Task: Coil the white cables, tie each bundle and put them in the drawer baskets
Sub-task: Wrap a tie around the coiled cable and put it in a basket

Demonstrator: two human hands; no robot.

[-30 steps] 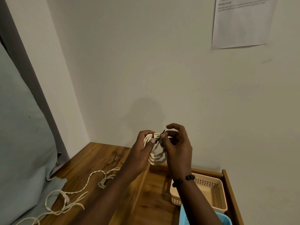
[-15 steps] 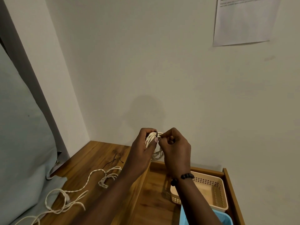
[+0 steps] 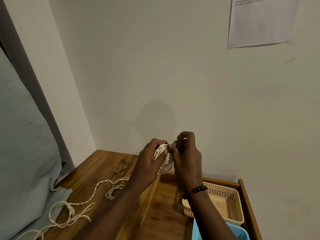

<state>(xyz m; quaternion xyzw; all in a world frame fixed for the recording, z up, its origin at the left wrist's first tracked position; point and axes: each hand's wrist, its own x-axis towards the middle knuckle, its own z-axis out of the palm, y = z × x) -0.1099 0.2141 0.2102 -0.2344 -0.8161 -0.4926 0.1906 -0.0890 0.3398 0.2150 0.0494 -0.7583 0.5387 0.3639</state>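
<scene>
- The left hand [image 3: 150, 160] is raised in front of the wall, above the far edge of the wooden tabletop [image 3: 97, 172]; its fingers and thumb are curled round the top of the coiled white cable bundle [image 3: 160, 149], gripping it.
- The right hand [image 3: 187, 158] is held just beside it at 3 o'clock, fingertips meeting the left hand's; thumb and forefinger pinch a thin black tie [image 3: 167, 145] at the top of the bundle, the other fingers arched above.
- A black bead bracelet [image 3: 195, 191] sits on the right wrist.
- The bundle is a tight coil of several pale, twisted strands; its upper part shows between the left fingers and its lower loops hang down between the two palms, clear of the table.
- The black tie shows only as a small dark spot against the strands; how far it goes round the coil cannot be told.
- A loose white cable [image 3: 76, 207] lies uncoiled on the tabletop at 8 o'clock from the hands, running in slack loops toward the near left edge, partly over a pale grey cloth [image 3: 22, 153].
- A thin black tie wire [image 3: 121, 170] lies on the wood at 9 o'clock of the left forearm.
- The open drawer [image 3: 164, 205] lies at 6 o'clock below the hands, holding a beige perforated basket [image 3: 232, 205] and, nearer, a blue basket [image 3: 240, 233] cut off by the frame.
- A paper sheet [image 3: 261, 21] is stuck to the wall at 1 o'clock.
</scene>
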